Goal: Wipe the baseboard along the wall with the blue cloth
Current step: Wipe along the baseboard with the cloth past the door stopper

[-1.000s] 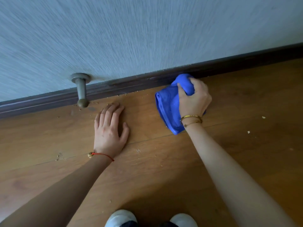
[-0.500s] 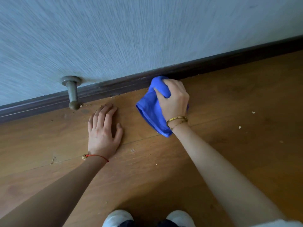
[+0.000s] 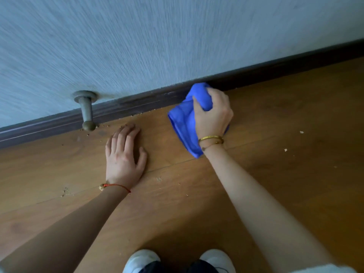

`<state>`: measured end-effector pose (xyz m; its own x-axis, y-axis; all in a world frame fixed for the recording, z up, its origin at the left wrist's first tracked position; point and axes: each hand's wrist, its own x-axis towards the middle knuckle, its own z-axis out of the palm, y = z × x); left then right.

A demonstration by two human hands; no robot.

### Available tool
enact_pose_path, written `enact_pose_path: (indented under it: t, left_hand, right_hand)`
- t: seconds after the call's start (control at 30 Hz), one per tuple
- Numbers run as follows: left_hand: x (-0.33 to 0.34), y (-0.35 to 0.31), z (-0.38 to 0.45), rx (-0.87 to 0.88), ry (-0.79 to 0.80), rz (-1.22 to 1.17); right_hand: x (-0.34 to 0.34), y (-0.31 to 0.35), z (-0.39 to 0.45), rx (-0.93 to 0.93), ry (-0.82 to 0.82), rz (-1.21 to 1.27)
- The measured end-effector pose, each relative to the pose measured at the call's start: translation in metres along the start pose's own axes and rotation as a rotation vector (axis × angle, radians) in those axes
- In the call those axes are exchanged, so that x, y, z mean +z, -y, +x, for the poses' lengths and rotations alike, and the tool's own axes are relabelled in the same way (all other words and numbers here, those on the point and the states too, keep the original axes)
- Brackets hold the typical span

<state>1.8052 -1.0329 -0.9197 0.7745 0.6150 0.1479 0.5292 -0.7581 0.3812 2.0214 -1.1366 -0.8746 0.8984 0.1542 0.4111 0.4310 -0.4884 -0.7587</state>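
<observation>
The right hand (image 3: 213, 115) is clenched around the bunched top of the blue cloth (image 3: 184, 123), pressing that wad against the dark baseboard (image 3: 137, 101) just ahead of the grip; the loose tail trails behind it over the wooden floor (image 3: 285, 174). The cloth looks soft, light and limp, so it is best held bunched. The left hand (image 3: 124, 156) lies flat and unclenched, holding nothing.

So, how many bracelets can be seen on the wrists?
3: a red string bracelet on the left wrist, a gold bangle and a thin chain on the right wrist.
</observation>
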Motion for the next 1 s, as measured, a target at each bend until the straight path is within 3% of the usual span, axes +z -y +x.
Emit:
enact_pose_path:
  t: [0.1, 0.27, 0.37, 0.5, 0.63, 0.83, 1.0]
  left_hand:
    - [-0.001, 0.001, 0.000, 0.005, -0.003, -0.005]
    - [-0.001, -0.001, 0.000, 0.008, -0.016, -0.002]
    - [0.000, -0.001, 0.000, 0.007, -0.030, -0.001]
    - [0.001, 0.000, 0.000, 0.002, -0.025, 0.002]
    - [0.003, 0.001, 0.000, 0.008, -0.026, -0.012]
    - [-0.002, -0.006, -0.001, 0.039, -0.022, -0.010]
    - [-0.015, -0.047, 0.007, 0.215, 0.051, -0.047]
  right_hand:
    - [-0.004, -0.001, 0.001, -0.063, 0.107, 0.004]
    - [-0.023, -0.026, 0.042, 0.211, -0.156, -0.013]
    - [-0.012, -0.010, 0.033, 0.210, -0.168, 0.003]
    - [0.010, 0.024, -0.013, 0.043, 0.060, 0.026]
    - [0.011, 0.033, -0.024, 0.028, 0.310, 0.083]
    - [-0.062, 0.019, -0.004, 0.032, 0.317, 0.004]
    - [-0.145, 0.025, 0.016, -0.042, 0.403, -0.128]
